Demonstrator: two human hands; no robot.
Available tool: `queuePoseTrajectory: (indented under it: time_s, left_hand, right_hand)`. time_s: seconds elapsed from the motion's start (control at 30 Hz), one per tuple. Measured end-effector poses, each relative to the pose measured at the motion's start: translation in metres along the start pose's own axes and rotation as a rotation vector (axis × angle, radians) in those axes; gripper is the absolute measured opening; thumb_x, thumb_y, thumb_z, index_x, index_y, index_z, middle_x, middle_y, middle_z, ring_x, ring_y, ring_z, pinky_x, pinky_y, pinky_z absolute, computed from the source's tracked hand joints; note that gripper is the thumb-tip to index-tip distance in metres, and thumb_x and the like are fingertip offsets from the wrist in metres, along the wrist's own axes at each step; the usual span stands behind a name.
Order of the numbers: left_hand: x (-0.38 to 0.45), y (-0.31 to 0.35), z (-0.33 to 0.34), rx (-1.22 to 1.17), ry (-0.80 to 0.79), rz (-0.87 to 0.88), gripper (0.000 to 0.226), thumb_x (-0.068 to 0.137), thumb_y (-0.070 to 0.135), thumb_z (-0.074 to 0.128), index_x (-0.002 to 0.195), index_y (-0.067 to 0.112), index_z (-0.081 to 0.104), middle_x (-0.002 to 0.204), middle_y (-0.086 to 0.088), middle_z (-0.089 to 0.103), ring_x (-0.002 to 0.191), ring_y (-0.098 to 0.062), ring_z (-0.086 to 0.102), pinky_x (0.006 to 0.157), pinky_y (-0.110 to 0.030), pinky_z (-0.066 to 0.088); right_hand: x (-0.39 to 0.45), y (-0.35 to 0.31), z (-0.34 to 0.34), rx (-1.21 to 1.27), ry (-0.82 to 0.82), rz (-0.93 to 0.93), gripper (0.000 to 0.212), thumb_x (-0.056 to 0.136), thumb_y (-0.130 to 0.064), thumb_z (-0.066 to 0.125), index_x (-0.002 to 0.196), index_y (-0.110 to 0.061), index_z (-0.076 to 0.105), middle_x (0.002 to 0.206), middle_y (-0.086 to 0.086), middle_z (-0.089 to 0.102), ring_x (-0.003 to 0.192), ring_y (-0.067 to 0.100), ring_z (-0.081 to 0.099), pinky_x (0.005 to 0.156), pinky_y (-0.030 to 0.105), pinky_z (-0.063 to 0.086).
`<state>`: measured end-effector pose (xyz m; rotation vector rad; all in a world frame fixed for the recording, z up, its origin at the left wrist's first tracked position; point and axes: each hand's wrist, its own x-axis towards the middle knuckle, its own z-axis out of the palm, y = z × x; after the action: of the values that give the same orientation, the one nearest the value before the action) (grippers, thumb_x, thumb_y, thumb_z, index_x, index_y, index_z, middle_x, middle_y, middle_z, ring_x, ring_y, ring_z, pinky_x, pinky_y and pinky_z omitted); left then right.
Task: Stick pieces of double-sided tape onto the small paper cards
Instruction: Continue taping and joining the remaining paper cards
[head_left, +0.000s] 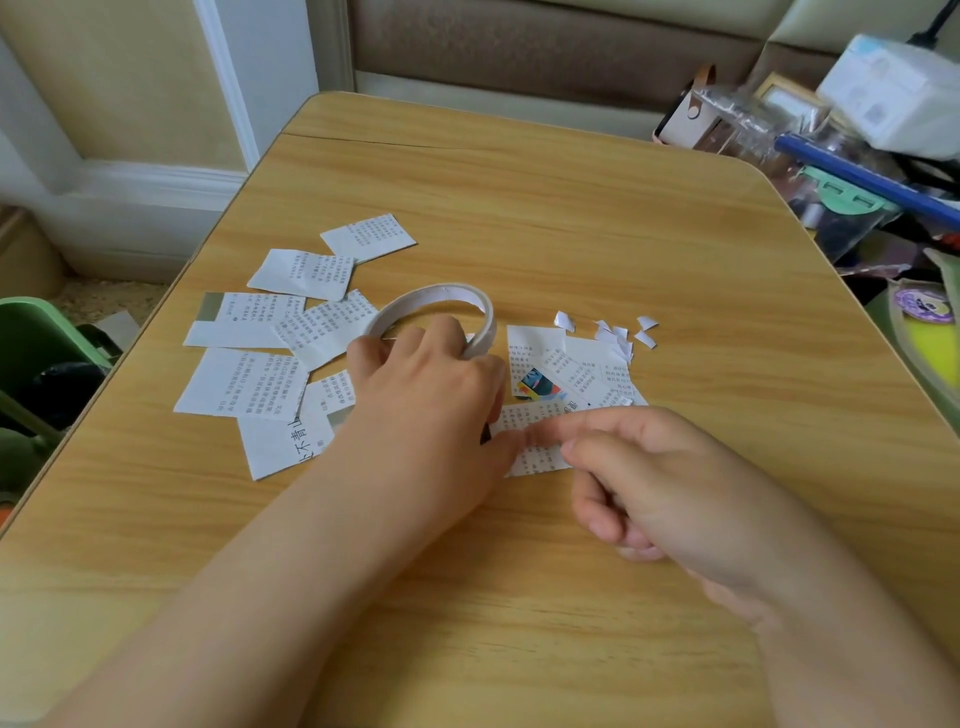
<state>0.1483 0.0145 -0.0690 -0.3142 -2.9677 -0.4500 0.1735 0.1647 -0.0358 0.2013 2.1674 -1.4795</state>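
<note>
My left hand (431, 395) grips the roll of double-sided tape (441, 317) at the middle of the frame, fingers curled over its near rim. My right hand (660, 478), lower right of centre, has its forefinger stretched out and pressing on a printed card (535, 441), the other fingers curled and holding nothing. More small paper cards (244, 384) lie spread over the worktop (571, 208) to the left of the roll, and a heap (571, 374) sits just right of it, with torn white backing scraps (623, 332) beyond.

I think the risk is the card lifting or sliding with the tape if my forefinger eases off. The strip could also land crooked or catch a neighbouring card, since they overlap closely here.
</note>
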Motion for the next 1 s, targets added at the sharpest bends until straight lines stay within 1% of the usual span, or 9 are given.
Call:
queuePoseTrajectory:
  time_s: [0.13,0.3,0.47,0.53,0.67,0.77,0.87,0.9,1.0]
  left_hand:
    - [0.003,-0.001,0.001,-0.020,-0.025,-0.037,0.030,0.081,0.061,0.057,0.080,0.033,0.047,0.079,0.016,0.023,0.092,-0.011,0.030,0.071,-0.029,0.005]
    - [0.005,0.000,0.001,-0.047,-0.065,-0.080,0.030,0.079,0.060,0.060,0.078,0.034,0.045,0.079,0.016,0.025,0.093,-0.012,0.028,0.078,-0.032,0.011]
    - [0.007,0.000,0.000,-0.039,-0.102,-0.118,0.036,0.078,0.058,0.061,0.067,0.032,0.039,0.079,0.016,0.026,0.093,-0.012,0.028,0.081,-0.034,0.013]
    - [0.007,0.000,0.000,-0.032,-0.114,-0.124,0.038,0.078,0.057,0.062,0.065,0.032,0.037,0.079,0.016,0.025,0.093,-0.012,0.028,0.081,-0.034,0.013]
    - [0.008,0.000,-0.001,-0.041,-0.121,-0.130,0.038,0.078,0.056,0.063,0.065,0.032,0.037,0.078,0.016,0.026,0.093,-0.013,0.029,0.082,-0.034,0.013]
    - [0.007,0.000,-0.002,-0.058,-0.114,-0.129,0.036,0.077,0.056,0.063,0.067,0.032,0.038,0.078,0.014,0.027,0.092,-0.013,0.029,0.080,-0.032,0.013]
    - [0.007,-0.001,-0.002,-0.069,-0.114,-0.123,0.034,0.077,0.056,0.063,0.069,0.032,0.040,0.078,0.015,0.027,0.092,-0.013,0.029,0.079,-0.032,0.012]
    - [0.007,-0.001,-0.002,-0.073,-0.115,-0.122,0.033,0.077,0.056,0.063,0.071,0.032,0.041,0.079,0.015,0.027,0.092,-0.013,0.029,0.080,-0.032,0.012]
    - [0.008,-0.001,-0.003,-0.081,-0.118,-0.123,0.032,0.077,0.057,0.063,0.073,0.033,0.043,0.079,0.016,0.026,0.093,-0.013,0.029,0.082,-0.032,0.013]
  right_hand:
    - [0.001,0.002,0.001,-0.055,0.007,-0.009,0.024,0.092,-0.017,0.043,0.105,-0.026,0.060,0.043,-0.005,0.048,0.033,0.002,0.034,0.039,0.015,0.029]
    - [0.001,0.007,0.001,-0.231,0.087,-0.062,0.023,0.091,-0.026,0.043,0.103,-0.034,0.061,0.046,-0.008,0.054,0.040,0.002,0.042,0.055,0.025,0.037]
    - [0.002,0.010,0.005,-0.386,0.283,-0.165,0.028,0.088,-0.022,0.044,0.098,-0.039,0.064,0.050,-0.007,0.056,0.040,0.001,0.045,0.041,0.013,0.033]
    - [0.001,0.011,0.008,-0.479,0.370,-0.218,0.031,0.087,-0.022,0.045,0.103,-0.039,0.066,0.049,-0.009,0.049,0.046,-0.001,0.046,0.043,0.012,0.033]
    - [-0.001,0.011,0.013,-0.687,0.440,-0.293,0.037,0.088,-0.022,0.044,0.115,-0.038,0.063,0.050,-0.010,0.032,0.048,0.003,0.035,0.047,0.012,0.028]
    - [-0.005,0.007,0.015,-0.779,0.443,-0.318,0.040,0.090,-0.025,0.039,0.123,-0.041,0.056,0.057,-0.010,0.036,0.066,0.008,0.047,0.061,0.025,0.039]
    - [-0.008,0.006,0.018,-0.855,0.449,-0.328,0.041,0.091,-0.027,0.035,0.127,-0.040,0.052,0.072,-0.008,0.051,0.087,0.015,0.057,0.071,0.028,0.045]
    - [-0.008,0.006,0.018,-0.896,0.459,-0.317,0.039,0.091,-0.027,0.035,0.126,-0.035,0.052,0.075,-0.007,0.054,0.084,0.017,0.057,0.070,0.029,0.046]
    - [-0.007,0.007,0.014,-1.024,0.505,-0.276,0.035,0.091,-0.026,0.035,0.123,-0.027,0.050,0.067,-0.004,0.046,0.071,0.020,0.051,0.063,0.029,0.043]
